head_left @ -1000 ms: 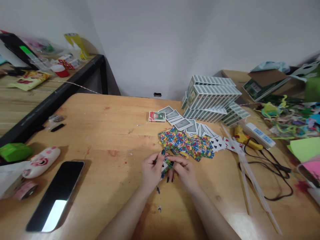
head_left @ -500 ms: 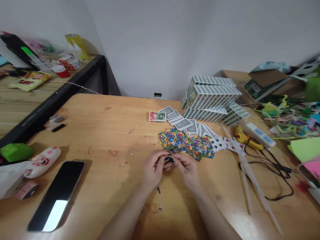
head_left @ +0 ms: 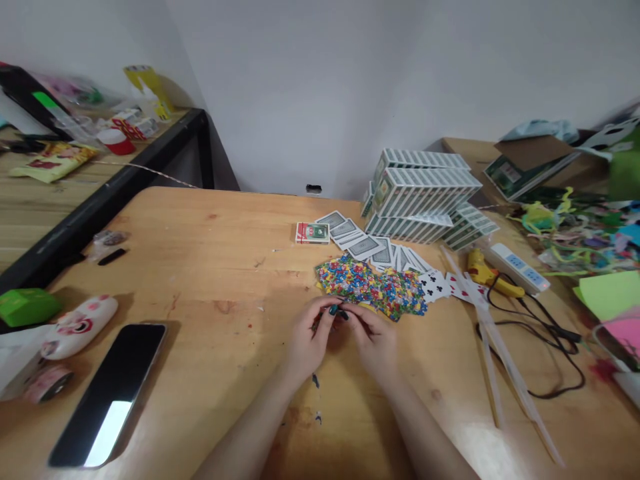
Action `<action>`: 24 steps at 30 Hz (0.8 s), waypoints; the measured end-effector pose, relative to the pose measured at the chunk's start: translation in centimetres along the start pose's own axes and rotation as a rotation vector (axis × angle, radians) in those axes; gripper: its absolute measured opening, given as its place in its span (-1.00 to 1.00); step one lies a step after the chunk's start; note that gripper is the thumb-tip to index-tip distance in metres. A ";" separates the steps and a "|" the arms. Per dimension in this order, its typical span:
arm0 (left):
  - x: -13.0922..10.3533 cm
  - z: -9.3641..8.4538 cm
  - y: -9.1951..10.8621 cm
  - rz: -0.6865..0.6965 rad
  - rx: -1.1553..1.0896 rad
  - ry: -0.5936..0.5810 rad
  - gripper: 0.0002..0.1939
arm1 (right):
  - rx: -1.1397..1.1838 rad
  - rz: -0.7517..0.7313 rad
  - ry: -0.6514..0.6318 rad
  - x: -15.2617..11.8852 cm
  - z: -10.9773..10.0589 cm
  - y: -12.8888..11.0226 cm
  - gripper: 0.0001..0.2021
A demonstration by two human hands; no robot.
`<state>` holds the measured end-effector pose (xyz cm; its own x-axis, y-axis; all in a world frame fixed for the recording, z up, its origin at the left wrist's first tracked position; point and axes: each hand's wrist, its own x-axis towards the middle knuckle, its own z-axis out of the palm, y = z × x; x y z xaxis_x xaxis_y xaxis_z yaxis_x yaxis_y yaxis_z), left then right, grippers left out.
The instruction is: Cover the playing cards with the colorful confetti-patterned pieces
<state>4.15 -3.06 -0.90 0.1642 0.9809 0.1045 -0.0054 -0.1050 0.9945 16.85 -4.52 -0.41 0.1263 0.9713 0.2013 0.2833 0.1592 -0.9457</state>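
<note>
Both hands meet above the near middle of the table, fingertips and thumbs pressed together. My left hand (head_left: 310,337) is closed, its fingers curled round something small and mostly hidden. A little dark, multicoloured surface shows inside that curl, but I cannot make out what it is. Closed as well, my right hand (head_left: 371,333) pinches at the same spot, thumb against fingers. Just beyond the hands spread colourful patterned cards (head_left: 373,287), overlapping on the table. Behind them lies a row of grey-backed playing cards (head_left: 364,247), with a red-and-green card box (head_left: 313,233) at its left end.
Striped card boxes (head_left: 425,190) are stacked at the back right. To the right lie clear glue sticks (head_left: 505,353), a yellow glue gun (head_left: 493,277) with its black cable, and a power strip (head_left: 517,267). A phone (head_left: 110,393) and a white case (head_left: 80,327) are on the left.
Both thumbs have shifted slightly and the fingertips now press closer together over the hidden small thing. The hands stay in nearly the same place; the view has moved a little.
</note>
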 end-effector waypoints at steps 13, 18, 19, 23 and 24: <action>0.2 0.3 -0.1 -0.095 0.059 -0.012 -0.75 | 0.392 0.338 0.020 0.7 0.4 -0.4 -0.86; 0.4 0.1 0.2 -0.104 0.039 -0.057 -0.76 | 0.452 0.372 -0.007 0.8 0.2 -0.4 -0.88; 0.4 0.1 0.2 -0.097 0.042 -0.062 -0.76 | 0.461 0.377 -0.007 0.8 0.1 -0.4 -0.88; 0.5 0.0 0.3 -0.071 0.031 -0.071 -0.75 | 0.509 0.392 -0.010 0.8 0.1 -0.4 -0.90; 0.5 0.0 0.3 -0.068 0.027 -0.073 -0.75 | 0.505 0.388 -0.010 0.8 0.2 -0.4 -0.90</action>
<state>4.29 -2.58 -0.50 0.2351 0.9713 0.0350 0.0344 -0.0443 0.9984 16.69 -3.77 0.09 0.1205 0.9763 -0.1799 -0.2651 -0.1430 -0.9536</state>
